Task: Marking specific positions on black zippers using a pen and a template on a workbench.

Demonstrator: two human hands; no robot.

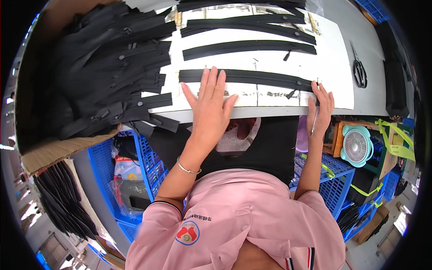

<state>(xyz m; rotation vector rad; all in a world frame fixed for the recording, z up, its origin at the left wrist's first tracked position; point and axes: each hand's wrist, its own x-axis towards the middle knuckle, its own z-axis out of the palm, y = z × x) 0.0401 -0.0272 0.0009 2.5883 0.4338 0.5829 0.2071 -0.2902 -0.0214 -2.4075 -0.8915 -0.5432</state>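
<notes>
a grey table point(371, 100) carries a white sheet point(270, 65) bearing black zippers point(252, 78), with black-handled scissors point(357, 64) at the sheet's right.

Your left hand point(210, 101) lies flat, fingers spread, fingertips on the left end of a black zipper strip point(256, 78), the one nearest the white board's point(335, 58) near edge. Your right hand point(320, 108) touches that strip's right end and holds a pen point(315, 118), tip angled toward you. Second strip point(247, 47) runs roughly parallel beyond it; more strips point(245, 23) near the board's far edge. Board sits on a grey table point(366, 101); black-handled scissors point(359, 73) just off the board's right edge. Heap of black zippers point(103, 67) overlaps its left edge, spilling from a cardboard box point(67, 150). Teal fan point(357, 146) below the table's near edge, right side.
</notes>
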